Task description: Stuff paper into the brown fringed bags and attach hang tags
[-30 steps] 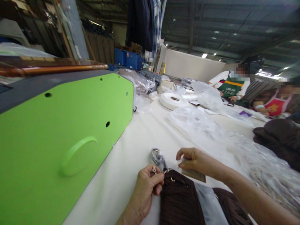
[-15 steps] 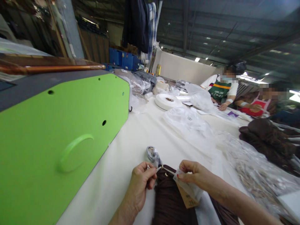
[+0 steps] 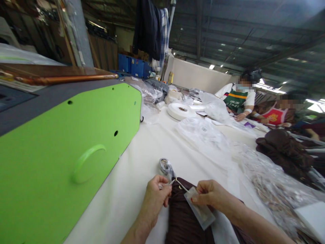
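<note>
A dark brown pleated fabric item point(image 3: 186, 217) lies in front of me at the lower middle. Near its top, a white string point(image 3: 180, 184) runs through a small metal-coloured fitting. My left hand point(image 3: 156, 195) is closed, pinching one end of this string between thumb and fingers. On the other end hangs a translucent flat packet point(image 3: 201, 211), which my right hand point(image 3: 212, 195) grips between thumb and fingers over the brown fabric. Just beyond the fabric sits a ring-shaped piece wrapped in grey film point(image 3: 166, 167). What the packet contains cannot be made out.
A large green machine panel point(image 3: 101, 135) stands at the left. On the white table point(image 3: 142, 162) lie a white tape roll point(image 3: 180, 111), plastic bags point(image 3: 205, 135) and dark brown items point(image 3: 284, 149). Two co-workers point(image 3: 236, 101) handle things at the far right.
My right hand has turned the packet; its translucent face now shows where a brown card tag was visible before. My left hand keeps its pinch on the string. The view has shifted slightly.
</note>
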A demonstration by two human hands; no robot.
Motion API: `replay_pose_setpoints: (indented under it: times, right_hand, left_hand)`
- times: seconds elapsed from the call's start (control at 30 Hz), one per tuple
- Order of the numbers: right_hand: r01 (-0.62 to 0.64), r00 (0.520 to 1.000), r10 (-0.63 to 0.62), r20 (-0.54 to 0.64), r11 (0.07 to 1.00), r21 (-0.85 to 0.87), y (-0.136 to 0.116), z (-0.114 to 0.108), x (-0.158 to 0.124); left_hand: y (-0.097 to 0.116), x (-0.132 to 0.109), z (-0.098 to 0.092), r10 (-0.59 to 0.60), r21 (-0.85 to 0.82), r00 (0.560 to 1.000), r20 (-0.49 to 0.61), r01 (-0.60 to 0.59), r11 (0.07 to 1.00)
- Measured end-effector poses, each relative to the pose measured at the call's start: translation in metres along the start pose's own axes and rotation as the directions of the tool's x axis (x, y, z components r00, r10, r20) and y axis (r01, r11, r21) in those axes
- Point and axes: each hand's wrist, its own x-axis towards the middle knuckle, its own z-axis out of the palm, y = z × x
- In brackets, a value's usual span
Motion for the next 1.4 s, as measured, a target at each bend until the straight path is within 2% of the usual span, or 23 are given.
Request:
replay_pose_setpoints:
  times: [0.1, 0.17, 0.23, 0.33, 0.4, 0.53, 0.63, 0.73, 0.83, 0.9, 0.93, 1.07, 1.13, 1.2, 1.3, 1.4]
  right_hand:
    - [-0.011, 0.999, 0.017, -0.048, 0.993, 0.116, -0.003, 0.002, -0.002]
    - [-0.039, 0.998, 0.049, -0.032, 0.969, 0.242, -0.004, 0.005, -0.004]
    - [-0.099, 0.993, 0.074, 0.087, 0.937, 0.335, -0.003, 0.008, -0.007]
    - [-0.142, 0.957, 0.022, 0.288, 0.903, 0.405, -0.003, 0.016, -0.01]
    - [-0.139, 0.943, -0.018, 0.332, 0.885, 0.444, -0.007, 0.022, -0.01]
    - [-0.114, 0.963, 0.002, 0.269, 0.91, 0.399, -0.019, 0.036, -0.006]
    - [-0.079, 0.99, 0.023, 0.139, 0.907, 0.414, -0.024, 0.05, 0.0]
    - [0.0, 0.999, 0.025, -0.044, 0.866, 0.5, -0.023, 0.067, 0.007]
    - [0.073, 0.986, 0.022, -0.167, 0.836, 0.544, -0.02, 0.082, 0.008]
    - [0.092, 0.984, 0.01, -0.177, 0.823, 0.561, -0.018, 0.084, 0.006]
    - [0.085, 0.989, -0.002, -0.145, 0.816, 0.571, -0.018, 0.084, 0.004]
    - [-0.006, 0.993, -0.068, 0.098, 0.791, 0.612, -0.021, 0.071, -0.008]
    - [-0.003, 0.984, -0.1, 0.144, 0.812, 0.584, -0.023, 0.063, -0.013]
    - [0.061, 0.991, -0.112, 0.071, 0.861, 0.505, -0.025, 0.055, -0.017]
    - [0.155, 0.985, -0.118, -0.129, 0.931, 0.329, -0.026, 0.043, -0.016]
    - [0.277, 0.915, -0.272, -0.297, 0.96, -0.024, -0.026, 0.031, -0.007]
  left_hand:
    - [-0.002, 0.001, -0.001, -0.005, 0.071, 0.999, 0.041, 0.002, 0.997]
    - [0.0, 0.001, -0.003, -0.021, 0.085, 0.996, 0.089, 0.014, 0.996]
    - [0.003, -0.001, -0.006, -0.044, 0.07, 0.989, 0.141, 0.034, 0.997]
    - [0.008, -0.005, -0.012, -0.079, 0.039, 0.973, 0.217, 0.073, 0.997]
    - [0.01, -0.009, -0.017, -0.095, 0.005, 0.96, 0.263, 0.097, 0.995]
    - [0.013, -0.021, -0.031, -0.122, -0.122, 0.929, 0.35, 0.174, 0.977]
    - [0.015, -0.032, -0.037, -0.165, -0.17, 0.909, 0.382, 0.245, 0.955]
    - [0.011, -0.042, -0.035, -0.21, -0.141, 0.871, 0.444, 0.299, 0.944]
    - [-0.002, -0.05, -0.028, -0.195, -0.037, 0.864, 0.464, 0.239, 0.97]
    - [-0.009, -0.052, -0.023, -0.183, 0.043, 0.891, 0.414, 0.182, 0.982]
    - [-0.012, -0.052, -0.022, -0.173, 0.083, 0.911, 0.374, 0.153, 0.985]
    - [-0.009, -0.047, -0.02, -0.06, 0.17, 0.982, 0.181, 0.029, 0.985]
    - [-0.003, -0.046, -0.022, -0.027, 0.183, 0.994, 0.108, 0.006, 0.983]
    - [0.003, -0.045, -0.026, 0.022, 0.21, 0.999, 0.03, -0.028, 0.977]
    - [0.01, -0.046, -0.043, 0.161, 0.353, 0.983, -0.088, -0.12, 0.928]
    - [0.011, -0.048, -0.077, 0.263, 0.623, 0.951, -0.163, -0.107, 0.775]
